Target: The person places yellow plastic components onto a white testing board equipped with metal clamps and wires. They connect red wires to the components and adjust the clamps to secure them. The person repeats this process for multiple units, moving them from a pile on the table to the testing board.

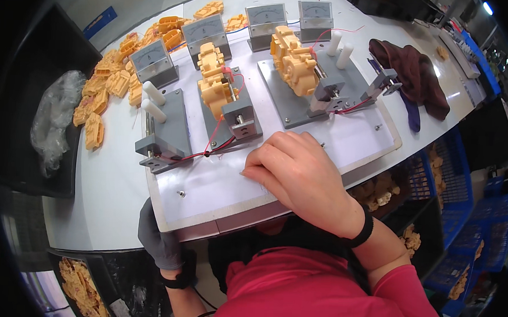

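Note:
My bare right hand (300,175) hovers over the front of the white board (217,199), fingers curled and pinched together; whatever they may hold is hidden. At the board's front left corner is my left hand (157,234) in a grey glove, its fingers mostly out of sight. Just beyond my right hand stands a grey test fixture (245,123) with an orange plastic gear-like housing (212,81) on it and red wires. A second orange housing (296,66) sits on the right fixture (279,111). The left fixture (172,128) carries two white pegs (153,101) and no housing.
Analog meters (209,35) line the back. Loose orange parts (111,82) are heaped at the left, beside a black bin (13,146) holding clear plastic (54,125). A dark cloth (413,75) lies at the right. Blue crates (457,175) and a box of parts (81,281) sit below.

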{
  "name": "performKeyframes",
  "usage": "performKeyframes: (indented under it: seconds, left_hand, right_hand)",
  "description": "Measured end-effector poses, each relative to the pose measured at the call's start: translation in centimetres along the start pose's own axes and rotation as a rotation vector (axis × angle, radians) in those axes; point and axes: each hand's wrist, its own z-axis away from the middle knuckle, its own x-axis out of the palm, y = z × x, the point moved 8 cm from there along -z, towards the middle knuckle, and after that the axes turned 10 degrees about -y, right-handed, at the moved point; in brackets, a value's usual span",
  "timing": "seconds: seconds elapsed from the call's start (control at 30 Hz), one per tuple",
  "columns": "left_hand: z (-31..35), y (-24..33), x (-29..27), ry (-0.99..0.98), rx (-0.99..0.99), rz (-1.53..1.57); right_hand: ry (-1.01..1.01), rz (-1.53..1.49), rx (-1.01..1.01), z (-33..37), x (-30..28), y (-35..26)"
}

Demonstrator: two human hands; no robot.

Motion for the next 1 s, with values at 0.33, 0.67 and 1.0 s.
performKeyframes:
  seconds: [0.33,0.67,1.0]
  left_hand:
    - [-5.9,8.4,-6.6,-0.020,0.077,-0.015]
    - [-14.1,23.8,7.4,-0.708,0.840,-0.940]
    - [-15.2,27.2,6.0,-0.682,0.915,-0.938]
  right_hand:
    - [0.190,-0.446,0.061,0.1,-2.0,0.6]
    - [0.144,-0.661,-0.014,-0.8,-1.0,-0.1]
    - [0.269,-0.619,-0.108,-0.4,-1.8,0.4]
